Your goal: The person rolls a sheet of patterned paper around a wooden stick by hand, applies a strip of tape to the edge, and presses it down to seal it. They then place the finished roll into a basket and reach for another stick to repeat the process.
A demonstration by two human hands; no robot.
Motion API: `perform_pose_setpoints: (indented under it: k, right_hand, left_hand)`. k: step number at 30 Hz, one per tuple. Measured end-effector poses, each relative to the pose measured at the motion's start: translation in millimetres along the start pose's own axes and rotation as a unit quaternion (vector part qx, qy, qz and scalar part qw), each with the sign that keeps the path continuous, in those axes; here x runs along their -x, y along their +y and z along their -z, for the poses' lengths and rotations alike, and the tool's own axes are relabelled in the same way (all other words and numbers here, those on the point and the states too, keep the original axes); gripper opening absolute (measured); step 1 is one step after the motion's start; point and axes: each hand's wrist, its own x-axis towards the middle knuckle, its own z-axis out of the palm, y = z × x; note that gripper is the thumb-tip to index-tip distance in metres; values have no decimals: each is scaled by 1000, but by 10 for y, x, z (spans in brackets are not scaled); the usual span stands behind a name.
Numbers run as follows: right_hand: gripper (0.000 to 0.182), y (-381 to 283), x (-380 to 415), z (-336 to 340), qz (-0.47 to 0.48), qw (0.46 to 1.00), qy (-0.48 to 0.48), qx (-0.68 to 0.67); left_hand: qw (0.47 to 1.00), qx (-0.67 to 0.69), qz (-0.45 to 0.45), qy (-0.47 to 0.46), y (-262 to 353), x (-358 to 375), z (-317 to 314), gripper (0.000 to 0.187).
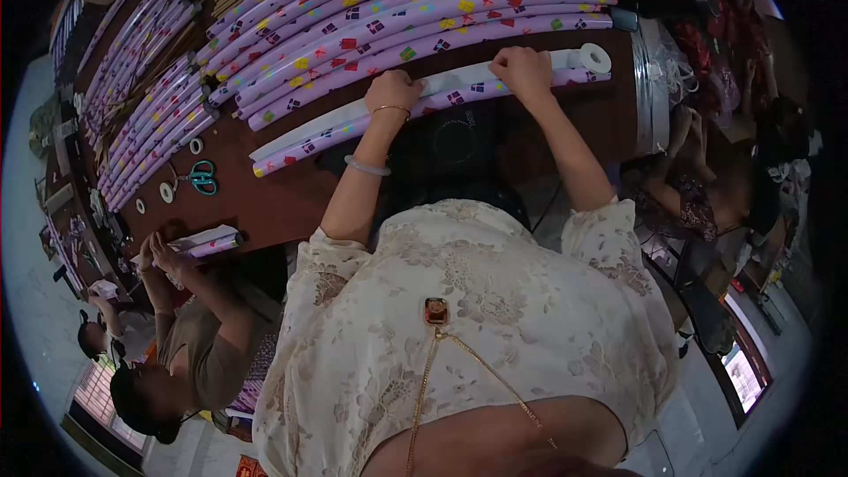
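A lilac wrapping paper roll (327,139) printed with small gift boxes lies along the table's near edge, its white underside showing as a strip. My left hand (393,93) is closed at the strip's left-middle, fingers curled down onto the paper. Farther right, my right hand (523,71) is closed on the same strip, its fingertips partly hidden under the knuckles. A white tape roll (595,58) sits at the right end of the paper, beyond my right hand.
Several finished lilac rolls (406,31) are stacked behind my hands. Teal-handled scissors (203,177) and small tape rolls (167,192) lie on the brown table (256,203) at left. A co-worker (212,327) handles paper at lower left; another person (698,194) sits at right.
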Motion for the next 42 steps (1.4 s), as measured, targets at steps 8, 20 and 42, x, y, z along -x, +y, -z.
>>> perform_pose_setpoints:
  k: [8,20,42]
  right_hand:
    - [16,247,-91,22,-66,997,-25,-5]
    - [10,-623,-40,-250,41,999,-15,-25]
    - [10,-600,-84,-127,-42,995,-85,27]
  left_hand:
    - [1000,6,-2,4,-25,-7,0,32]
    - [1000,6,7,23,6,16,-5,32]
    - [1000,-5,0,-8,-48,-76,-11,34]
